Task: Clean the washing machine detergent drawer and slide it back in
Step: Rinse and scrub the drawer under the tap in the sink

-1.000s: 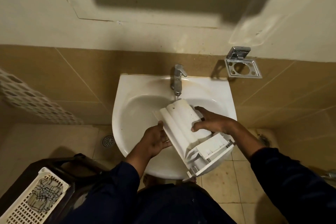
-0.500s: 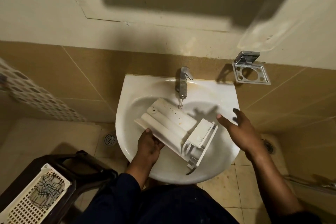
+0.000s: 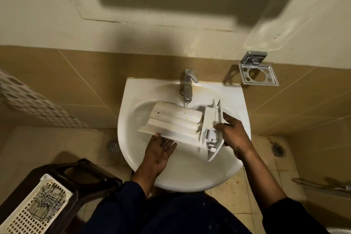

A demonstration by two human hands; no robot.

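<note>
Over sink [image 3: 133, 100], drawer [image 3: 176, 121] in right hand's [image 3: 230, 135] grip.

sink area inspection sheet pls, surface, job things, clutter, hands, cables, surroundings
surface: white sink, brownish stain near the tap
job's things: white drawer underside up in the bowl, its front panel on the right; water hits it
clutter: nothing seen in the sink
grippers: left hand open, under the drawer's near edge; right hand grips the front panel
cables: nothing seen
surroundings: tan wall tiles, chrome holder, dark stool with a white basket, floor drain
</note>
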